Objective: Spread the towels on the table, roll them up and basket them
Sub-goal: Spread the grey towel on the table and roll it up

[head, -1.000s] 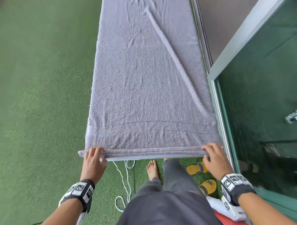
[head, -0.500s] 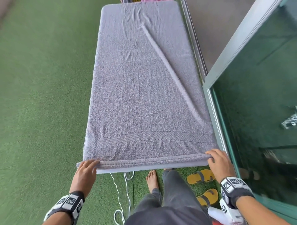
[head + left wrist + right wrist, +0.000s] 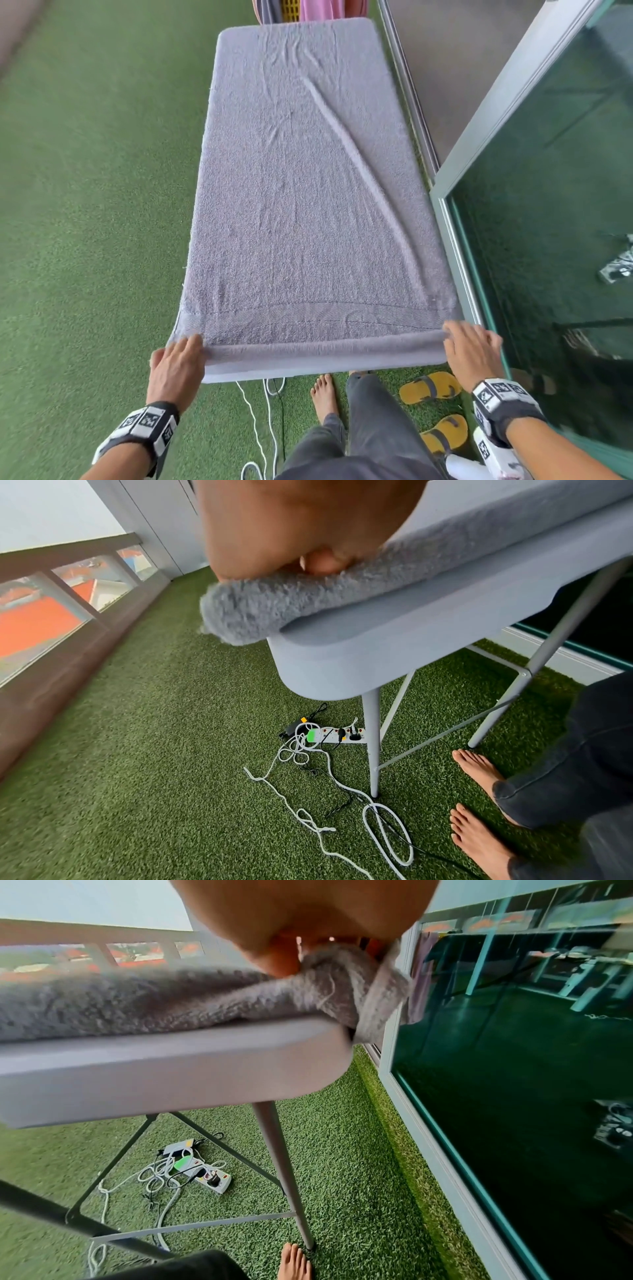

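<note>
A grey towel (image 3: 301,205) lies spread along the whole narrow table (image 3: 308,371), with a diagonal crease across it. Its near hem is turned over into a thin roll. My left hand (image 3: 178,356) holds the roll's left end, fingers over the top; the left wrist view shows the thumb pressed into the towel's (image 3: 274,607) pile. My right hand (image 3: 469,349) grips the right end, where the right wrist view shows the towel (image 3: 342,988) bunched under thumb and fingers at the table (image 3: 171,1069) corner.
A yellow crate (image 3: 291,8) with pink cloth (image 3: 318,8) stands past the table's far end. A glass door (image 3: 548,205) runs close along the right. Yellow sandals (image 3: 431,387), my bare foot (image 3: 323,397), white cables (image 3: 325,777) and a power strip (image 3: 339,735) lie on the green turf.
The near hem has been turned over further into a thicker roll. Both hands stayed at its ends, and my view tilted so the table's far end shows.
</note>
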